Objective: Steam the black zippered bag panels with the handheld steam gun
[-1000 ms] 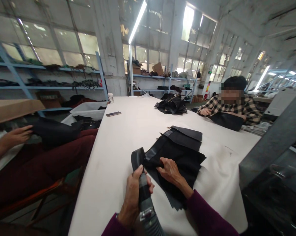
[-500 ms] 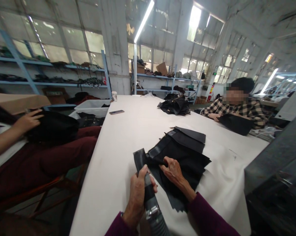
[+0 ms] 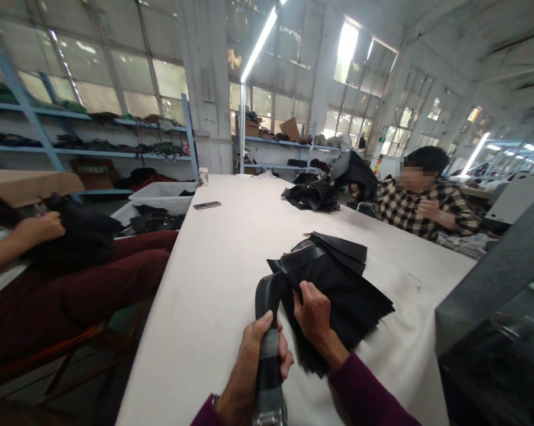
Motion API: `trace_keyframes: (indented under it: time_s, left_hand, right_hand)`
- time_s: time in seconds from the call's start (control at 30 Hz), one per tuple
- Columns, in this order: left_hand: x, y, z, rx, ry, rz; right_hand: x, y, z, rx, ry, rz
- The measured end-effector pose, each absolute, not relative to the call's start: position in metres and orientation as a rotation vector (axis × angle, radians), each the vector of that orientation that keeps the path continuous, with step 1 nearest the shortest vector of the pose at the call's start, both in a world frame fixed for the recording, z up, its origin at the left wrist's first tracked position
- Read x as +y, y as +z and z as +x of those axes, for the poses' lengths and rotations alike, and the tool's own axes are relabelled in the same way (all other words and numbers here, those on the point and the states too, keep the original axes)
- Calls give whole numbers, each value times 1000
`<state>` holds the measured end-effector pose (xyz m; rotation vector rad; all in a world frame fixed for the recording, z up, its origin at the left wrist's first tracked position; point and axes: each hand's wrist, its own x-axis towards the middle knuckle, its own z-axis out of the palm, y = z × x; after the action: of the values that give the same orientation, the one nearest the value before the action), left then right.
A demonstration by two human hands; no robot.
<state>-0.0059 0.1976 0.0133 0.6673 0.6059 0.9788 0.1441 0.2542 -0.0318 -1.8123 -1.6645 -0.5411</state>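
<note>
My left hand [image 3: 254, 362] is wrapped around a black hose nozzle [image 3: 267, 349] with grey tape bands and a metal clamp at its lower end. The nozzle's bent tip lies against the left edge of a pile of black fabric pieces [image 3: 338, 287]. Just right of it, my right hand [image 3: 314, 313] is closed, its fingers curled in on the top black piece and gripping its edge. A gold-coloured zipper line runs along the upper strip of this piece. Beneath it, more dark pieces fan out toward the back right.
The white table [image 3: 214, 266] carries a phone [image 3: 207, 205], a cup [image 3: 203, 176] and a heap of black pieces [image 3: 311, 194]. A co-worker in a checked shirt [image 3: 402, 204] lifts black fabric at right. Another person sits left, beside white bins [image 3: 160, 189]. A metal post [image 3: 493, 266] stands right.
The nozzle and both hands shifted slightly; its tip now meets the fabric edge. My right fingers have curled tighter. The co-worker has swung a black piece toward the heap.
</note>
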Motion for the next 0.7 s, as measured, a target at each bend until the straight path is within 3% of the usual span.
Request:
trace_keyframes:
  time_s: [0.7]
  left_hand:
    - [202, 20, -10, 615, 1054, 664]
  right_hand:
    - [245, -27, 140, -1832, -555, -1746]
